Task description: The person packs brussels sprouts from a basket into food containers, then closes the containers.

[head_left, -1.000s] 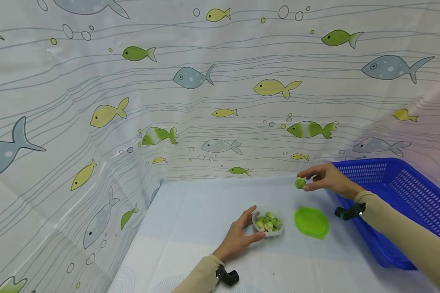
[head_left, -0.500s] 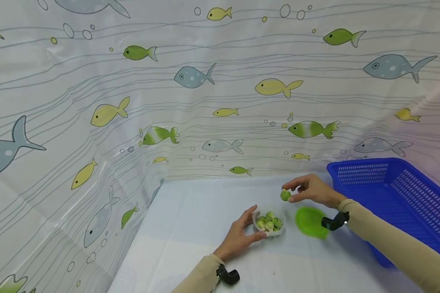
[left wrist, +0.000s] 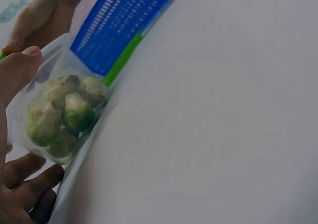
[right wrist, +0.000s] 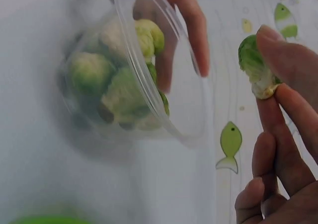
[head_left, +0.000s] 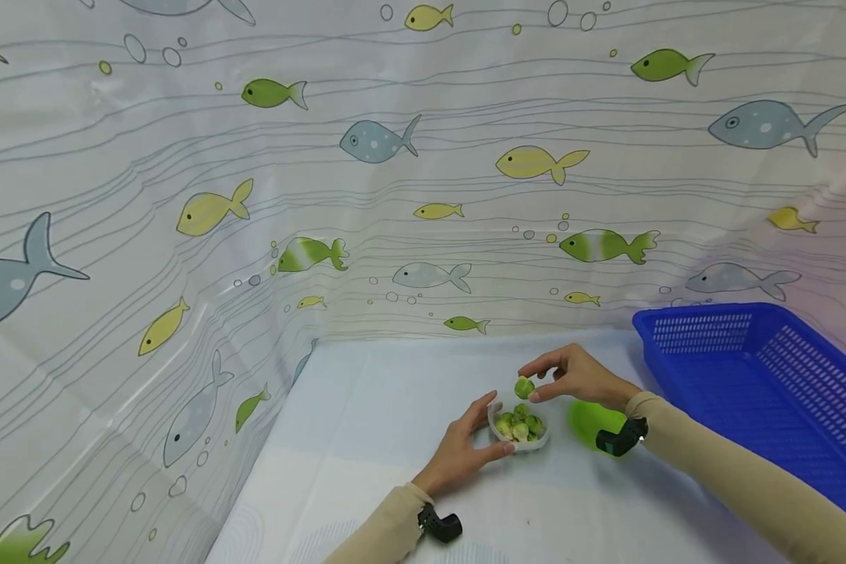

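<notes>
My right hand pinches a Brussels sprout between thumb and fingertips, just above a clear plastic container. In the right wrist view the sprout shows its pale cut stem, apart from the container's rim. Several more sprouts lie inside the container. My left hand holds the container from its left side, thumb on the near rim and fingers at the far side. A bright green lid lies on the table right of the container, partly covered by my right wrist.
A large blue plastic basket with slotted walls stands at the right of the white-covered table. A fish-print sheet hangs behind the table and along its left side. Each wrist wears a black camera.
My right hand has carried the sprout leftward and down, from beside the basket to above the container. The left hand keeps its hold on the container.
</notes>
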`<state>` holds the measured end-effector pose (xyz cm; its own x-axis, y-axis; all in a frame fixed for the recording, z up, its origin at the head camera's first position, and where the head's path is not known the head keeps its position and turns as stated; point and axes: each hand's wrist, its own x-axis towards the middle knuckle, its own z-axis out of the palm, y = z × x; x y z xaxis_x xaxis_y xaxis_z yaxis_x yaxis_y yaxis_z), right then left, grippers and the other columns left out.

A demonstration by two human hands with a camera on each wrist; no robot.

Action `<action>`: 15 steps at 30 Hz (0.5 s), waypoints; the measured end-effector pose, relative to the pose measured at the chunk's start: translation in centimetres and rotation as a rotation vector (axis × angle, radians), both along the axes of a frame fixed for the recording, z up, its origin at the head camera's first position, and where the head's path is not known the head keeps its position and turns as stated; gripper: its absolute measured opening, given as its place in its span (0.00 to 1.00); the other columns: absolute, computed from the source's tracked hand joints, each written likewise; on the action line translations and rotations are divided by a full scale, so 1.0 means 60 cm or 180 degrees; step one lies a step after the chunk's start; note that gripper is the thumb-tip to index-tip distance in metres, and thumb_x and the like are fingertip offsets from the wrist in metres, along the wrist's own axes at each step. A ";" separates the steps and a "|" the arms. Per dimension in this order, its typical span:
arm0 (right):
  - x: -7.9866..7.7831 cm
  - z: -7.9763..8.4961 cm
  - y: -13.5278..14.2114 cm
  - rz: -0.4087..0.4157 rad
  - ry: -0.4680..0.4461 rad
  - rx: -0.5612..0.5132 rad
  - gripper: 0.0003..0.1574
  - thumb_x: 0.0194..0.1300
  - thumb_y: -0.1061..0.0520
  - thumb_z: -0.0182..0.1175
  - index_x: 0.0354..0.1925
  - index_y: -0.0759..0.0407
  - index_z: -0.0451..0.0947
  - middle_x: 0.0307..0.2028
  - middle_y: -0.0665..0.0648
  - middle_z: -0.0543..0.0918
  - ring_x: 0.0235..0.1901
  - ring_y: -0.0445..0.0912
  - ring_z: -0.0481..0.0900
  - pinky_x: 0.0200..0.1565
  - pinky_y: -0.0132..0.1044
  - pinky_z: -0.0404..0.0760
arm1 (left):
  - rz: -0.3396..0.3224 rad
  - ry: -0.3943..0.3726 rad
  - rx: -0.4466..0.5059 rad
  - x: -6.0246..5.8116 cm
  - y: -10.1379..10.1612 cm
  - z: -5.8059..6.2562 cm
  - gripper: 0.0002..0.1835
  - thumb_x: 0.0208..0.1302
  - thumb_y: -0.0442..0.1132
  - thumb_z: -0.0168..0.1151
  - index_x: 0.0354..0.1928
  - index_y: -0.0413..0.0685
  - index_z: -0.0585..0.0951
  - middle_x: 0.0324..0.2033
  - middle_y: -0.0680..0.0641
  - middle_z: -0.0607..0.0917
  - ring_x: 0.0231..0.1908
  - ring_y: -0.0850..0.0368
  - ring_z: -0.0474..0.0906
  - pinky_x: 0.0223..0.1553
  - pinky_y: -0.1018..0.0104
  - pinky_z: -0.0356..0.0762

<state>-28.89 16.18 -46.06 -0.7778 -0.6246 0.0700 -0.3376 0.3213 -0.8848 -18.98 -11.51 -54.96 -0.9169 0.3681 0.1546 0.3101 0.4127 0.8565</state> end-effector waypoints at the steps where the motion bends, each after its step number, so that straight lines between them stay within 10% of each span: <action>1: 0.003 -0.002 -0.004 -0.0006 -0.0005 0.0019 0.27 0.58 0.53 0.81 0.55 0.57 0.90 0.53 0.55 0.91 0.55 0.66 0.78 0.43 0.35 0.81 | -0.0001 0.0002 -0.0004 0.000 0.000 0.000 0.48 0.71 0.58 0.70 0.85 0.59 0.57 0.76 0.45 0.73 0.71 0.50 0.75 0.73 0.49 0.74; 15: 0.025 -0.030 -0.043 -0.0144 0.0191 0.0215 0.27 0.54 0.48 0.84 0.52 0.55 0.92 0.49 0.48 0.93 0.57 0.56 0.81 0.56 0.52 0.76 | 0.0019 0.0081 0.0001 0.003 0.001 0.000 0.47 0.70 0.57 0.71 0.84 0.61 0.58 0.74 0.44 0.76 0.70 0.50 0.77 0.72 0.50 0.75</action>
